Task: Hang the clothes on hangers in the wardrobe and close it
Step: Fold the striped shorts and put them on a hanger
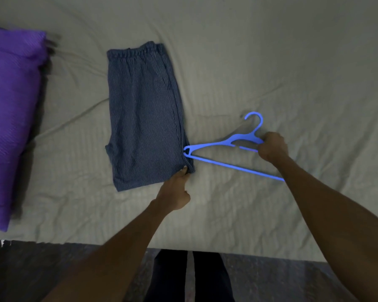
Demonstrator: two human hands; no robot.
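Threading step: the right hand [272,147] grips the hanger [218,144] at three o'clock of the trousers [144,114], whose hem the left hand [176,189] pinches, lifting likely next.

We see the striped trousers [145,114], dark blue with thin pale stripes, folded into a long flat shape on the bed. Their elastic waistband lies at the far end and the folded edge at the near end, and the cloth lies smooth. To their right we see the blue plastic hanger [223,149], held slightly tilted above the sheet, with its hook pointing away from us. Its left tip touches the right edge of the trousers, near their lower corner. Its long bottom bar runs to the right and towards us.
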